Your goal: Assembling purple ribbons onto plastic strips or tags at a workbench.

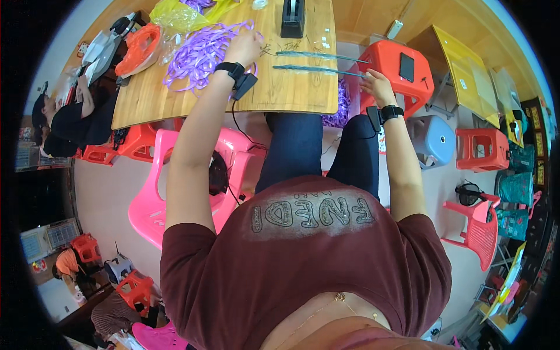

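My left hand is over the table beside a loose heap of purple ribbon. Its fingers are curled together, and what they hold, if anything, is too small to make out. Two long, thin dark rods lie side by side across the table, partly covered in something clear and shiny: a far rod and a near rod. Both stick out past the table's right edge. At the right end of the near rod, my right hand has its fingertips closed on it.
A black tape dispenser stands at the back of the wooden table. A red stool carrying a phone is at the right. More purple ribbon lies below the table edge. A pink chair is left; people sit further off.
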The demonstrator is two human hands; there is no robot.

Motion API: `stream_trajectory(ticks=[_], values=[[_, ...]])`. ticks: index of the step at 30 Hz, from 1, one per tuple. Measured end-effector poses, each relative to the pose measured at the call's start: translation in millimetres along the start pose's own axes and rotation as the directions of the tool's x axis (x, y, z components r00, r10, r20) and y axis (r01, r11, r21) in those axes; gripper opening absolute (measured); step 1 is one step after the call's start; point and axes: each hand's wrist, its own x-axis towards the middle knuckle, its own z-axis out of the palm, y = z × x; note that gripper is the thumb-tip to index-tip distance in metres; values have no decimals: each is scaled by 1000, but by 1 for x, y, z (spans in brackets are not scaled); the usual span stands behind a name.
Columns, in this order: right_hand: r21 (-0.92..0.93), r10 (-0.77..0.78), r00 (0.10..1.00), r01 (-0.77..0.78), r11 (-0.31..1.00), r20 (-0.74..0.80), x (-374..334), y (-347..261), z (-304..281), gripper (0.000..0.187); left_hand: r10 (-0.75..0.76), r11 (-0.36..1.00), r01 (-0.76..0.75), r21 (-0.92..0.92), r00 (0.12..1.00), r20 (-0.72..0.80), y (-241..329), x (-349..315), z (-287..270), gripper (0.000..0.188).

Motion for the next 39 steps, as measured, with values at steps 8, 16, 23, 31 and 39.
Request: stream_trajectory(ticks=[8, 16, 23, 31, 39], values=[[58, -107, 994, 107, 993, 3, -68, -9, 17, 32, 96, 994, -97, 55, 995, 23, -26, -4, -12, 32], [-63, -465, 870, 461, 885, -166, -122, -54, 42, 24, 179, 952, -250, -176, 923, -341, 97, -24, -120, 31], [-23, -610, 759, 630, 776, 228, -156, -114, 131, 47, 383, 566, -7, -824, 888, 255, 125, -55, -106, 26], [164, -388, 859, 353, 921, 334, -132, -102, 152, 22, 332, 787, -91, -611, 896, 295, 98, -62, -67, 25], [-306, -532, 731, 671, 675, 428, -131, -60, 158, 38, 206, 623, 191, -758, 895, 395, 73, -58, -58, 21]])
